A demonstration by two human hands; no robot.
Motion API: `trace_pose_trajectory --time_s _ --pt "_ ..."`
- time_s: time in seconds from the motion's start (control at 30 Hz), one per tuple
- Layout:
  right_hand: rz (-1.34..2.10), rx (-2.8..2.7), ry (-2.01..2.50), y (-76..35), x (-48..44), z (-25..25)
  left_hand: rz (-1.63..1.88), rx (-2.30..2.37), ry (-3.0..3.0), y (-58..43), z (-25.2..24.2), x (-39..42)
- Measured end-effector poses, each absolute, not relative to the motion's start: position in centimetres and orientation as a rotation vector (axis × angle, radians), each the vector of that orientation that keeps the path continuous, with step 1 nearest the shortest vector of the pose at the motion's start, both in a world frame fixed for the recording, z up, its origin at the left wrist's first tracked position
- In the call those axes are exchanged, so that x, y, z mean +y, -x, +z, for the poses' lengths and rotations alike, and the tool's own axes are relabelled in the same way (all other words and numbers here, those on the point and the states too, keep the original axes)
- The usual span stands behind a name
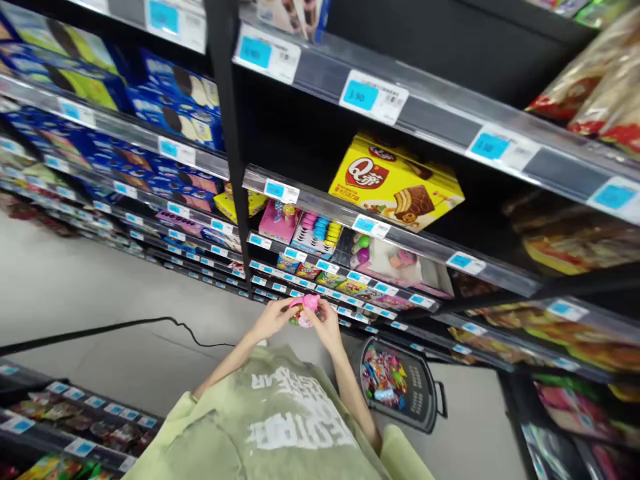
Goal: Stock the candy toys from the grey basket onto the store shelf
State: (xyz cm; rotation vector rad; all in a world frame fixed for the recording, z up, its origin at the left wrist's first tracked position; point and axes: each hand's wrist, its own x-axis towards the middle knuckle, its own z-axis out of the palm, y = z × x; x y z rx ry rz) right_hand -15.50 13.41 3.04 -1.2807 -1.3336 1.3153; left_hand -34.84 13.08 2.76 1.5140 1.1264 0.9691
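My L hand (274, 318) and R hand (326, 327) are pinching a small, rounded pink-topped item (311, 302) (type unclear) between them, in front of me. On floor (475, 407) to my R, a dark grey, round-cornered basket (421, 395) is holding glossy multicol. packets (385, 375); a yellow Q蒂 carton (395, 187) is sitting on a shelf (320, 204).

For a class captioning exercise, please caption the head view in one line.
Left hand and right hand hold a pink item before store shelves; a basket stands nearby.
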Motion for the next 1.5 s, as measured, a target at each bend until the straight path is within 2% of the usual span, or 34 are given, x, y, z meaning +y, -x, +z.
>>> trace_pose_trajectory --time_s 0.3,0.6,0.87,1.3,1.5 --pt "1.383 -1.036 1.228 12.0 11.8 6.0 0.930 1.057 -1.179 31.4 0.6 15.2" --pt "1.360 -0.764 1.193 11.6 10.5 4.9 0.815 1.020 -0.924 30.4 3.1 14.4" --pt "1.406 -0.787 1.079 12.5 10.2 4.3 0.840 1.064 -0.978 31.6 2.0 14.1" --pt "1.362 -0.833 1.171 12.8 8.7 4.5 0.821 1.060 -0.990 32.1 2.7 13.2" --pt "1.415 -1.061 1.213 11.0 8.8 5.6 0.802 1.047 -1.003 32.5 2.6 12.9"
